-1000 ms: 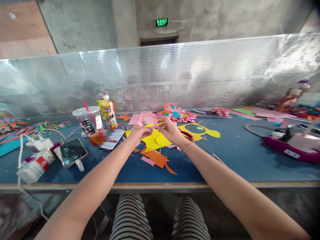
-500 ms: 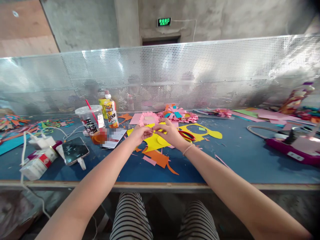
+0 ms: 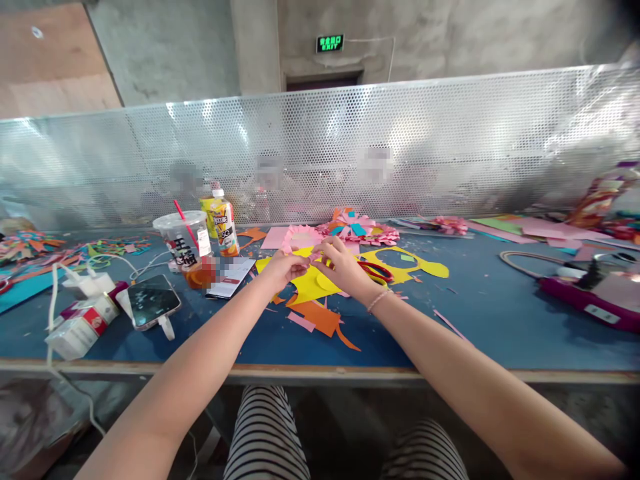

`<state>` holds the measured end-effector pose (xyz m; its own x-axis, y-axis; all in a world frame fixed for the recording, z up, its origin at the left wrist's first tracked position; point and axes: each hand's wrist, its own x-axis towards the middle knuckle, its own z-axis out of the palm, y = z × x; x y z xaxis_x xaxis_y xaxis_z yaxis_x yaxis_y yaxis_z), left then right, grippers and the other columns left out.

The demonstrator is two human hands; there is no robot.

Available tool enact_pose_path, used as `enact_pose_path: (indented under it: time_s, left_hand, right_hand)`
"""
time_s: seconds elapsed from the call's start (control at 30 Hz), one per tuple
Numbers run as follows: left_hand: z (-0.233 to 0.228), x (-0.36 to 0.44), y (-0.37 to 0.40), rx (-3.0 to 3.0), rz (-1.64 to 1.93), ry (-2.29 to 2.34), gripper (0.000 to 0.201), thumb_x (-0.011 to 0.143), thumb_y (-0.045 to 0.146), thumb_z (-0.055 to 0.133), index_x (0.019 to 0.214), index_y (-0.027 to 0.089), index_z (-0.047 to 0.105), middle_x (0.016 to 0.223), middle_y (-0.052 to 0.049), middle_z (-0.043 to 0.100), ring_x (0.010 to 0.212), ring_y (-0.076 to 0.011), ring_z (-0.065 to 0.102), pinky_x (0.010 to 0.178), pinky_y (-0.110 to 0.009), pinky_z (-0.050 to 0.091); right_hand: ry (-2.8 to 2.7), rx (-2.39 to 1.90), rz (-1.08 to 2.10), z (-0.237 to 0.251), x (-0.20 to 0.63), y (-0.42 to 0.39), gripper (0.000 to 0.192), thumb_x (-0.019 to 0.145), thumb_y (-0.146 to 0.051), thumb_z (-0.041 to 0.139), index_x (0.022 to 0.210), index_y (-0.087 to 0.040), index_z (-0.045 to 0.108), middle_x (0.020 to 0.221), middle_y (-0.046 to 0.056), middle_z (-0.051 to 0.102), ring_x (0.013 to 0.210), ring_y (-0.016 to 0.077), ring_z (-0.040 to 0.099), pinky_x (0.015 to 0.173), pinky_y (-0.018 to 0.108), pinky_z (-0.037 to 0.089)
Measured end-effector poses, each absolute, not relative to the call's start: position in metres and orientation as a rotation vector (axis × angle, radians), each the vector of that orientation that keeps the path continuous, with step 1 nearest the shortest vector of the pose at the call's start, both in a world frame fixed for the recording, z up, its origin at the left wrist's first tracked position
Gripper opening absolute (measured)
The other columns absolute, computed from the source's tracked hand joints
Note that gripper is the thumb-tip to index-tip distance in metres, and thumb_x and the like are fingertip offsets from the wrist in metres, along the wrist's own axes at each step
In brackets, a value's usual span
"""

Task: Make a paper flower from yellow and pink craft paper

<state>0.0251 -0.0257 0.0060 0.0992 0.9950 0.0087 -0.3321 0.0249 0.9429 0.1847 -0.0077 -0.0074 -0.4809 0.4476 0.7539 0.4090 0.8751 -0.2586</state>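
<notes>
Paper fringe [image 3: 303, 235] held above worktable [image 3: 400, 340]

Yellow paper [image 3: 305, 288] is spread beneath the hands; red-handled scissors [image 3: 384, 271] are placed beside the right wrist. A drink bottle [image 3: 227, 230] and lidded cup [image 3: 184, 241] are set farther left. The pink fringe is pinched by the left hand [image 3: 285, 268]; the right hand [image 3: 339, 263] is partly curled, its grip indeterminable. The fringe is curved, its edge notched.
</notes>
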Motion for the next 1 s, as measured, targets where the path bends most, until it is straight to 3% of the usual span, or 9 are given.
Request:
enact_pose_path:
  time_s: [0.5,0.63,0.73,0.83,1.0]
  left_hand:
    - [0.002,0.024,-0.023,1.178,1.32,0.905,0.047,0.054,0.003,0.066,0.092,0.017,0.042,0.059,0.002,0.058,0.051,-0.0079,0.056,0.057,-0.021,0.044]
    - [0.003,0.025,-0.024,1.217,1.352,0.931,0.047,0.056,0.003,0.064,0.095,0.016,0.042,0.057,0.002,0.058,0.051,-0.0081,0.056,0.058,-0.022,0.044]
    - [0.003,0.026,-0.024,1.221,1.362,0.929,0.046,0.057,0.004,0.064,0.096,0.015,0.042,0.059,0.001,0.06,0.052,-0.0083,0.057,0.06,-0.023,0.045]
    - [0.003,0.027,-0.026,1.215,1.389,0.906,0.052,0.057,0.003,0.065,0.101,0.015,0.04,0.062,0.0,0.062,0.056,-0.0097,0.059,0.062,-0.025,0.046]
    - [0.006,0.03,-0.031,1.231,1.44,0.856,0.056,0.056,0.003,0.065,0.104,0.016,0.04,0.065,0.001,0.063,0.06,-0.0111,0.061,0.066,-0.027,0.048]
  right_hand:
    - [-2.017,-0.627,0.256,-0.008,0.181,-0.007,0.01,0.08,-0.03,0.052,0.084,-0.021,0.05,0.093,0.004,0.044,0.067,0.0097,0.054,0.062,0.03,0.051]
    - [-1.89,-0.692,0.437,-0.01,0.178,-0.005,0.025,0.074,-0.029,0.058,0.092,-0.021,0.044,0.095,0.004,0.046,0.067,0.01,0.054,0.06,0.029,0.05]
    - [-1.808,-0.698,0.603,-0.011,0.174,-0.004,0.037,0.07,-0.03,0.061,0.1,-0.022,0.04,0.082,-0.001,0.045,0.066,0.0107,0.053,0.058,0.028,0.049]
    - [-1.771,-0.658,0.713,-0.012,0.172,-0.005,0.038,0.072,-0.03,0.059,0.103,-0.022,0.038,0.069,-0.005,0.04,0.063,0.0106,0.051,0.058,0.028,0.049]
    - [-1.71,-0.601,0.723,-0.01,0.172,-0.007,0.04,0.071,-0.028,0.06,0.102,-0.023,0.037,0.069,-0.005,0.041,0.063,0.0105,0.05,0.058,0.027,0.047]
